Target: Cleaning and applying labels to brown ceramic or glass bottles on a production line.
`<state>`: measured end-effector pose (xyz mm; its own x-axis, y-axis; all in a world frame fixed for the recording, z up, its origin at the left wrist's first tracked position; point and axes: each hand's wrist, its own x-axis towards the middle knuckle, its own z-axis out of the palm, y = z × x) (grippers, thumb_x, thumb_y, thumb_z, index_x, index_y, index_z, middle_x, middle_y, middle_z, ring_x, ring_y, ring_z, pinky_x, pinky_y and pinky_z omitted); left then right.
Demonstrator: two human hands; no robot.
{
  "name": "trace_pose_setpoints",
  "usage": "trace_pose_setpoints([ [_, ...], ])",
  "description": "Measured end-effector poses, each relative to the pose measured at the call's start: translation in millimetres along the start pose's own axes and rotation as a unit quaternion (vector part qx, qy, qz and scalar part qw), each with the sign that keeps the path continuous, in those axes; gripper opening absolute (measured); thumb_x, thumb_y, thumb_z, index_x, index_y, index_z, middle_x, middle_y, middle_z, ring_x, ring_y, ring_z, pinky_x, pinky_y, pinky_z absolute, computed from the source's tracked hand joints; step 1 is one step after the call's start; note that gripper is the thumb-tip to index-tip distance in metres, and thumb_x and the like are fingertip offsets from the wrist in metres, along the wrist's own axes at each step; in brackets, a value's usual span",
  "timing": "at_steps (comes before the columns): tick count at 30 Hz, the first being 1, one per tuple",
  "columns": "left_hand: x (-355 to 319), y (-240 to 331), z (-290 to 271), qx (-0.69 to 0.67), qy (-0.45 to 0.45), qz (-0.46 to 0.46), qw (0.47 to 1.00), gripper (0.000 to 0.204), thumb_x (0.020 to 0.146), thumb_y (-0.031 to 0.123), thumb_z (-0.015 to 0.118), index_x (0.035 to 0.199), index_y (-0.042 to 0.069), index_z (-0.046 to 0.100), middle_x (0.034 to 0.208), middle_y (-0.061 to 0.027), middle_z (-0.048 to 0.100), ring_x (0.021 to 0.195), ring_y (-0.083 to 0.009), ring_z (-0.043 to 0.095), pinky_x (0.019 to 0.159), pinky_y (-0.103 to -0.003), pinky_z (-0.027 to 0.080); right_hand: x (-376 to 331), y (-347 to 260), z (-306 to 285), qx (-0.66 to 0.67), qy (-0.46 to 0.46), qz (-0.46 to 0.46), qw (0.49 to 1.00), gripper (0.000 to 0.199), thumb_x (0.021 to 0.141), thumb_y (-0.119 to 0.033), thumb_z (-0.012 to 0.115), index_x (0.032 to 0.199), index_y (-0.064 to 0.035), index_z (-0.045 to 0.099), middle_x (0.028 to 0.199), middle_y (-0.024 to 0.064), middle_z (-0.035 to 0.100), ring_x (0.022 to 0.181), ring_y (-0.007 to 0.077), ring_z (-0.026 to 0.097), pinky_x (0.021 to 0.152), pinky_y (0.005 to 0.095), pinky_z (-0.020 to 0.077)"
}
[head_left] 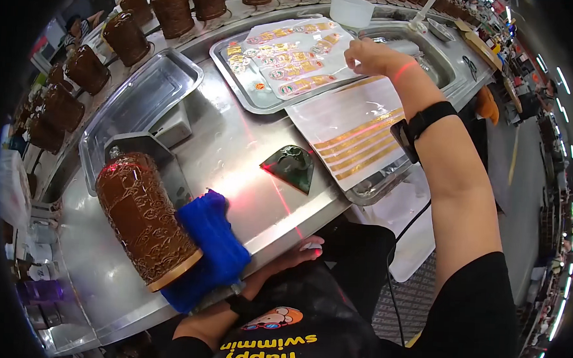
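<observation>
My right hand [370,57] reaches over a metal tray [234,90] at the far side of the bench. Its fingers are pinched together at the right edge of a white sheet of gold and red decals [292,59]; what lies between them is hidden. Low by the bench's near edge, my left hand [300,254] is partly covered, its fingers curled by a small white bit I cannot make out. To the left, a brown embossed bottle [145,221] lies tilted, its gold-rimmed base against a blue cloth [212,243]. A dark green scraper-like plate [289,169] lies on the bench.
A second sheet with gold strips [358,144] rests on another tray [369,194] at the near edge. An empty clear-metal tray [136,99] stands at left. Behind are a white tub [351,12], a sink [435,64] and several brown bottles [172,11]. Red laser lines cross the bench.
</observation>
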<state>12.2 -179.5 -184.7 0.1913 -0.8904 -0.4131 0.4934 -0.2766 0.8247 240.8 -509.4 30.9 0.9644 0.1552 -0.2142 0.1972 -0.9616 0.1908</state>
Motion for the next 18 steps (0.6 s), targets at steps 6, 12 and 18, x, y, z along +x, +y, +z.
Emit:
trace_pose_setpoints([
  [6, 9, -17, -3, -0.014, 0.006, 0.026, 1.000, 0.045, 0.089, 0.018, 0.059, 0.129, 0.003, 0.046, 0.120, -0.0099, 0.052, 0.107, -0.0164, 0.052, 0.095, -0.031, 0.041, -14, 0, -1, -0.037, 0.011, 0.027, 0.999, 0.005, 0.078, -0.008, 0.059, 0.082, -0.0104, 0.058, 0.094, 0.0072, 0.057, 0.099, 0.0305, 0.054, 0.078, 0.0415, 0.0475],
  [12, 9, -13, -1, -0.010, 0.010, 0.024, 1.000, 0.045, 0.090, 0.023, 0.060, 0.128, 0.003, 0.047, 0.119, -0.0098, 0.054, 0.104, -0.0153, 0.054, 0.093, -0.030, 0.043, -6, 9, 3, -0.014, 0.158, 0.048, 0.986, 0.010, 0.078, -0.007, 0.055, 0.085, -0.0108, 0.060, 0.092, 0.0069, 0.064, 0.093, 0.0289, 0.061, 0.074, 0.0427, 0.0492],
  [18, 5, 6, 6, 0.053, 0.018, -0.028, 0.998, 0.045, 0.090, 0.028, 0.059, 0.127, 0.004, 0.048, 0.110, -0.0069, 0.058, 0.097, -0.0122, 0.056, 0.087, -0.028, 0.043, -22, 6, 3, -0.007, 0.248, 0.082, 0.965, 0.008, 0.085, -0.015, 0.051, 0.087, -0.0090, 0.055, 0.087, 0.0120, 0.062, 0.085, 0.0341, 0.059, 0.070, 0.0443, 0.0465],
])
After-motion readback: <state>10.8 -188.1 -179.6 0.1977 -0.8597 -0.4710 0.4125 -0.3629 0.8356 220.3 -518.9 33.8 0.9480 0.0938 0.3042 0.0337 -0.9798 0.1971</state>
